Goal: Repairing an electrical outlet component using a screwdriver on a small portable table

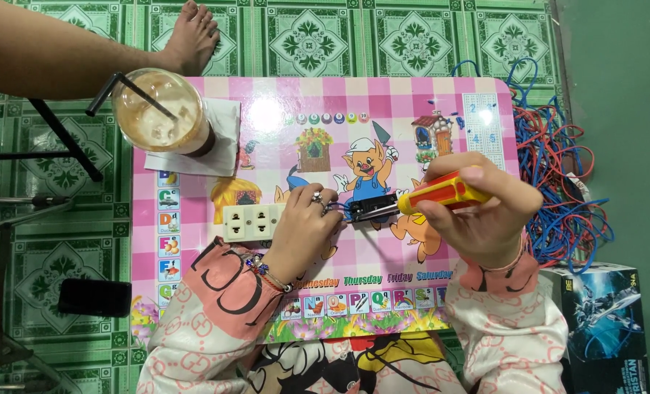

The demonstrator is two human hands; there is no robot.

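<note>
Red-yellow screwdriver (442, 192) lies level, tip meeting small black part (372, 207).

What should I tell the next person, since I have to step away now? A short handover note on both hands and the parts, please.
Left hand: fingers pinch the small black electrical part on the pink checkered cartoon table.
Right hand: grips the red-and-yellow-handled screwdriver, tip at the black part.
The cream double wall socket lies beside the left hand, untouched. Red and blue wires are piled on the floor to the right.
Done: cannot tell how far any screw is turned.
Left: the screwdriver is on the part; the socket and the wires are not joined to it.
</note>
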